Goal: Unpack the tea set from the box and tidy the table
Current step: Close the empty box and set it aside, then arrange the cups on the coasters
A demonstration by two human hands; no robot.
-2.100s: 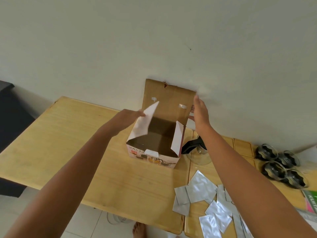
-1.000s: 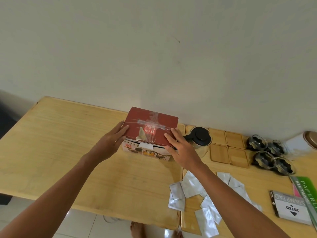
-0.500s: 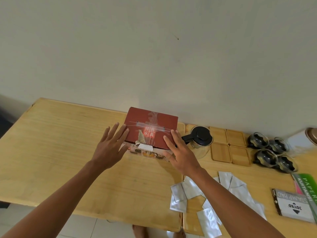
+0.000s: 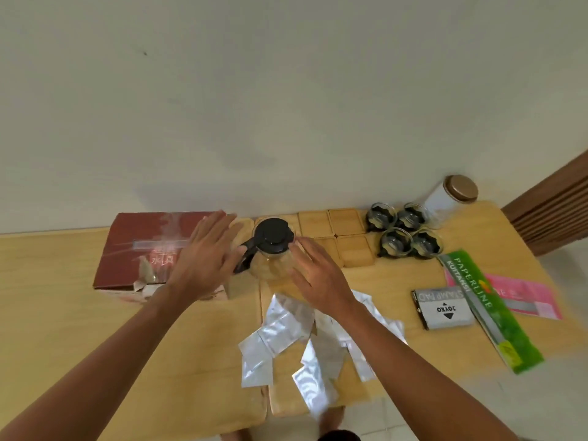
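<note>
The red tea-set box (image 4: 140,249) lies closed on the wooden table (image 4: 63,307) at the left. To its right stands a glass teapot (image 4: 270,253) with a black lid and handle. My left hand (image 4: 203,265) hovers open just left of the teapot, in front of the box. On the teapot's right side is my right hand (image 4: 318,278), open too, fingers spread and close to the glass. Neither hand grips anything. Several wooden coasters (image 4: 346,240) and several glass cups (image 4: 404,232) sit behind, near the wall.
Several silver foil sachets (image 4: 286,329) lie scattered at the near edge. A white jar with a wooden lid (image 4: 451,198) stands at the back right. A stamp pad box (image 4: 445,308), a green Paperline pack (image 4: 490,310) and a pink sheet (image 4: 525,297) lie at the right.
The box flaps were folded shut and both hands left the box. They moved right and now flank the teapot. The view has swung right.
</note>
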